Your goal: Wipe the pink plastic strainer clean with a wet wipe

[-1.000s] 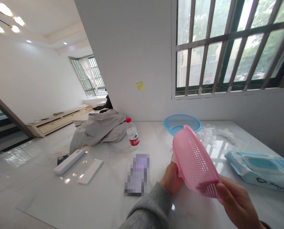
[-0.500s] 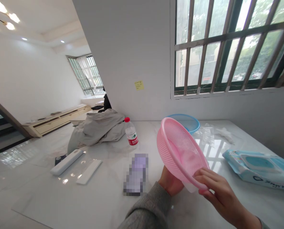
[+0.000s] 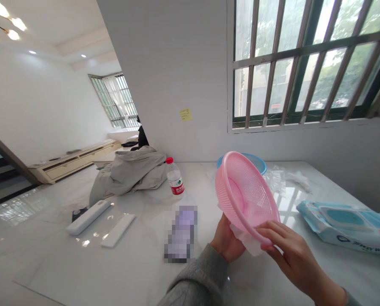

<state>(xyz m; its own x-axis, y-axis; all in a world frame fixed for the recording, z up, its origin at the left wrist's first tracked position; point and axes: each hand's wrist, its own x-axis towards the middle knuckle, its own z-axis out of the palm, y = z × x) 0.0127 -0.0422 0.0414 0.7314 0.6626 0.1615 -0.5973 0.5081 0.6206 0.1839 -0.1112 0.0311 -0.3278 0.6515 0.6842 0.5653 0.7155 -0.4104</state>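
Note:
A pink mesh basket (image 3: 252, 199) is held tilted above the table, its opening facing right and toward me. My right hand (image 3: 290, 255) grips the near lower rim, thumb below and fingers over the edge. Under the basket, my left hand (image 3: 228, 242) presses a thin white wipe (image 3: 249, 240) against the outer wall; its fingertips are hidden behind the basket. A pack of wet wipes (image 3: 346, 225) lies to the right of my right hand. Behind the pink basket stands a blue basket (image 3: 255, 161), partly covered by it.
A bottle with a red cap (image 3: 175, 176) stands left of the baskets. A pixelated phone-like object (image 3: 181, 233) lies near my left sleeve. Further left are grey cloth (image 3: 130, 172), a long white case (image 3: 89, 216) and a flat white strip (image 3: 118, 230). Crumpled clear plastic (image 3: 275, 178) lies back right.
The pink basket has turned slightly more upright, its upper rim rising. More of the white wipe shows beneath it. Both hands keep their hold.

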